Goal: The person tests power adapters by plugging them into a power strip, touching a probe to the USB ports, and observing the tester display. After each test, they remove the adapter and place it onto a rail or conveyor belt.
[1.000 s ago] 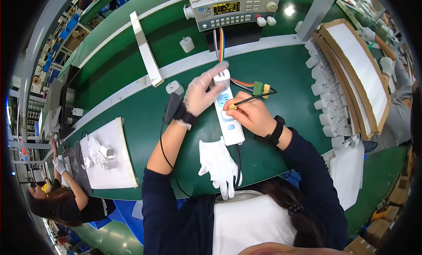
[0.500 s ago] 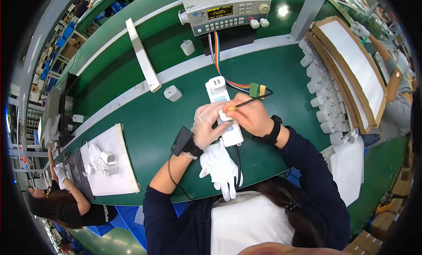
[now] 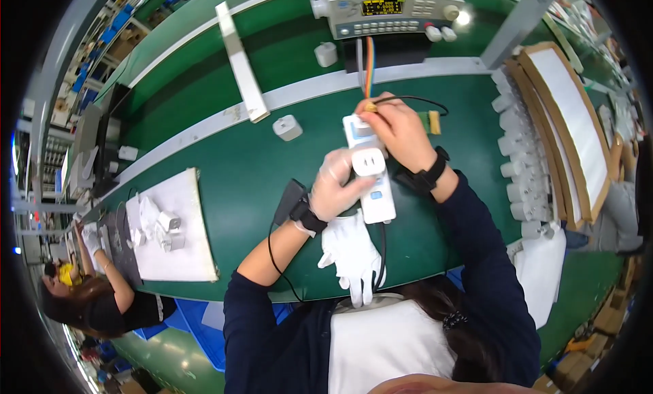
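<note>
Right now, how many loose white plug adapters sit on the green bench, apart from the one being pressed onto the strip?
2: one white adapter left of the power strip, another white adapter farther back near the test instrument. Others may be hidden.

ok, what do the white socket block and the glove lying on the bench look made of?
Long white socket block: looks like moulded plastic, smooth, slight sheen, crisp edges. Loose white glove on the green bench top: seems soft knit fabric, matte, limp and creased. The left hand wears a thin translucent glove, probably latex or vinyl.
</note>
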{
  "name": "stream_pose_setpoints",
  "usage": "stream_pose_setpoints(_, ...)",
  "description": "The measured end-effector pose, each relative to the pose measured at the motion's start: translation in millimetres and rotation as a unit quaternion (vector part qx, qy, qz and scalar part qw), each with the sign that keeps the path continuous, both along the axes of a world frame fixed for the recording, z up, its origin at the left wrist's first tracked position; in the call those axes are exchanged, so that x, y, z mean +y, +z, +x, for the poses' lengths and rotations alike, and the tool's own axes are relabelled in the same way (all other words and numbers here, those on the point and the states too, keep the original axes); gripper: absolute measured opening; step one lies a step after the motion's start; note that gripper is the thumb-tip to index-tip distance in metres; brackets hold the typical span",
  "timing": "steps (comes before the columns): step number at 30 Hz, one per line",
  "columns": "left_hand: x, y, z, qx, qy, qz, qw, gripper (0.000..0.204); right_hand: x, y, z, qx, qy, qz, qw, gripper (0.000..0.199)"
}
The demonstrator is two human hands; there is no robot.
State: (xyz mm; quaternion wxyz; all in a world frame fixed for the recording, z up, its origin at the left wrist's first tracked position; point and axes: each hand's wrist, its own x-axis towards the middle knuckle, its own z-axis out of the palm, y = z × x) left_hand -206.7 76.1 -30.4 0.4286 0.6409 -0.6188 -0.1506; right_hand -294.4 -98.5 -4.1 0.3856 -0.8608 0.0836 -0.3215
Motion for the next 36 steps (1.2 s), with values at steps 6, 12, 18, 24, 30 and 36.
stream_pose_setpoints(6,-62,51,132,-0.099,0.259,-0.094,0.956,0.042,-1,-7,-2,-0.011,-0.004,-0.006,1.000,0.015)
stream_pose_setpoints(12,-75,-3,231,-0.148,0.249,0.100,0.952,0.035,8,-1,1,0.008,0.023,0.026,0.999,0.018)
stream_pose_setpoints(18,25,50,196,-0.375,0.229,0.227,0.869,0.028,3,-5,1,0.015,0.017,0.035,0.999,0.020)
stream_pose_setpoints(24,228,72,157,-0.424,0.332,0.532,0.653,0.020,0,-4,1,0.005,0.015,0.038,0.999,0.019)
stream_pose_setpoints(30,349,19,151,-0.492,0.410,0.495,0.587,0.029,-2,-9,0,-0.021,0.013,0.033,0.999,0.017)
stream_pose_setpoints(36,196,80,94,0.024,0.286,0.212,0.934,0.041,1,-14,7,-0.037,0.025,0.036,0.998,0.016)
